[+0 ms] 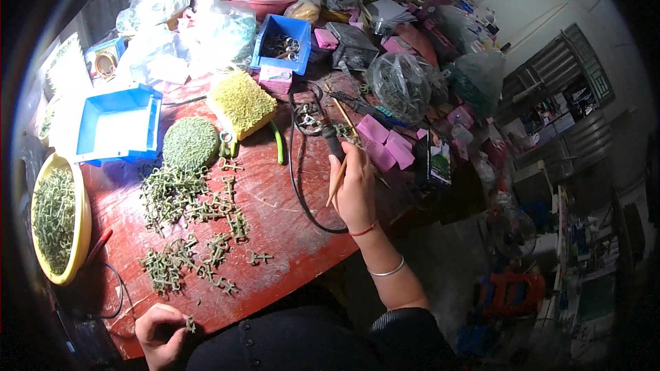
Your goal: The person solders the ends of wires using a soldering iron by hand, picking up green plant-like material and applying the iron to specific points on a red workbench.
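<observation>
Here, green clip (190, 323) pinched in left hand (159, 333) grip.

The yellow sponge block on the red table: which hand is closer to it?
Right. The right hand sits a little below and right of the yellow sponge block, holding a thin stick. The left hand is far below it, at the table's near edge.

Clear plastic bags (206, 31) bunched at the far edge of your surface (275, 213), a knotted clear bag of dark green bits (401, 86) to your right, small pink boxes (386, 143) clustered near it, a pink carton (276, 79) before the blue bin (282, 41).
</observation>
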Action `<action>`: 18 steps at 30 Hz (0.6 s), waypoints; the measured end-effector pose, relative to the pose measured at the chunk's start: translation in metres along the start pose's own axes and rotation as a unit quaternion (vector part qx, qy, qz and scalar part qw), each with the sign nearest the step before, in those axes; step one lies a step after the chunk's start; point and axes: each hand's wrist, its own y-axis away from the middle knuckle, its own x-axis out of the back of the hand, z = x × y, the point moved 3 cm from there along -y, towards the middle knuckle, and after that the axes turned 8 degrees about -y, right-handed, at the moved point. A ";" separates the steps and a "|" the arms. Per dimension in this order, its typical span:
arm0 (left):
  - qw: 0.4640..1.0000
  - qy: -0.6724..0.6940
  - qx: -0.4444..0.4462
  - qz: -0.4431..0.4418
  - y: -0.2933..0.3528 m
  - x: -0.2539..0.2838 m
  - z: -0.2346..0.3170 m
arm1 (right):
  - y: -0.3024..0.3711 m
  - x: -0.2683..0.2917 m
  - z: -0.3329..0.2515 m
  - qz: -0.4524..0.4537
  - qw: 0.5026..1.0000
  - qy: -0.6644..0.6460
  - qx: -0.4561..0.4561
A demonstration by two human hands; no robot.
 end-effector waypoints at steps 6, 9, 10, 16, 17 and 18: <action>1.000 -0.014 0.009 -0.003 -0.002 0.003 0.005 | -0.001 0.007 -0.053 -0.047 0.994 -0.092 0.021; 1.000 -0.014 -0.008 0.014 0.005 0.003 0.016 | 0.001 0.002 -0.069 -0.054 0.990 -0.114 0.064; 1.000 0.003 -0.025 0.012 0.002 0.001 0.016 | 0.004 -0.001 -0.073 -0.060 0.989 -0.109 0.083; 0.997 -0.033 -0.051 -0.043 -0.011 -0.002 0.021 | 0.003 0.000 -0.078 -0.102 0.991 -0.067 0.049; 0.997 -0.046 -0.047 -0.044 -0.012 -0.004 0.028 | 0.003 -0.002 -0.075 -0.113 0.989 -0.078 0.047; 0.996 -0.058 -0.043 -0.047 -0.011 -0.004 0.032 | 0.003 -0.006 -0.075 -0.125 0.987 -0.086 0.044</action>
